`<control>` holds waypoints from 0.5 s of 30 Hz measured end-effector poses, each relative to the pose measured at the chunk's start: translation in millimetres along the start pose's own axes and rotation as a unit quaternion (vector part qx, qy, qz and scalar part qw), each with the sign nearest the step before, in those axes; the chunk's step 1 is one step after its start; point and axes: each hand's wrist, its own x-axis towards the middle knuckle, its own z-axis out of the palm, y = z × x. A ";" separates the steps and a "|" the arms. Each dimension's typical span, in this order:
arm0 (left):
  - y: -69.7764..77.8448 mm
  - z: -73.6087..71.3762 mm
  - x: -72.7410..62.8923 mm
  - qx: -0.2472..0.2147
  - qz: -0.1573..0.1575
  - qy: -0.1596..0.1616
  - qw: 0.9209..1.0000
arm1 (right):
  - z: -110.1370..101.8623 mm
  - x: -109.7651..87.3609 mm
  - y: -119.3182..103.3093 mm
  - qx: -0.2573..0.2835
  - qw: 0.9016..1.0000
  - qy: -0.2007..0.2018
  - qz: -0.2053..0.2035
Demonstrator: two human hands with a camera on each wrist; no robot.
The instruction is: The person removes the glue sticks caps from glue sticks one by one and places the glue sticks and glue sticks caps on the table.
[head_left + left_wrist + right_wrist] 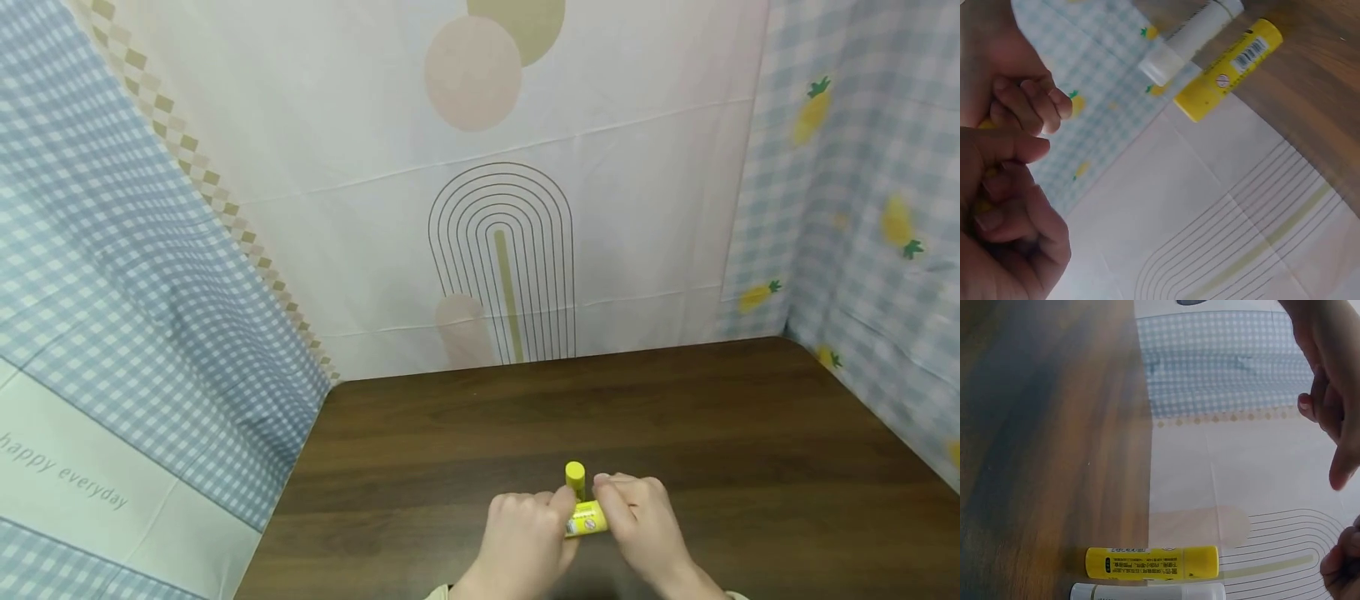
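Observation:
Both hands hold one yellow glue stick (pixel 587 518) that lies sideways between them above the table. My left hand (pixel 527 533) curls round its left end, and my right hand (pixel 647 525) grips the right end with the thumb along it. Fingers cover most of the stick, and the wrist views show little or nothing of it. Just behind the hands, a second yellow glue stick (pixel 1229 70) stands upright on the table. Close beside it stands a white glue stick (pixel 1154 592), largely hidden behind my right hand in the head view.
The brown wooden table (pixel 420 450) extends to either side of the hands. A pale printed cloth (pixel 360 275) hangs along its back edge. Blue checked cloths hang at the left (pixel 150 250) and right (pixel 885 283).

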 end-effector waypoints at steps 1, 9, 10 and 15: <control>0.1 -1.1 0.7 -0.013 -0.001 -0.004 1.000 | 0.1 -0.3 2.6 0.003 0.999 0.009 -0.031; -1.3 -7.0 0.8 -0.070 0.022 -0.032 0.997 | 1.4 6.3 10.3 0.055 0.969 0.046 -0.237; -1.4 -7.1 0.5 -0.077 0.023 -0.035 0.996 | 1.1 8.2 8.7 0.062 0.964 0.046 -0.253; -3.2 -10.1 3.2 -0.121 0.019 -0.072 0.990 | -0.2 20.1 -1.9 0.084 0.946 0.051 -0.310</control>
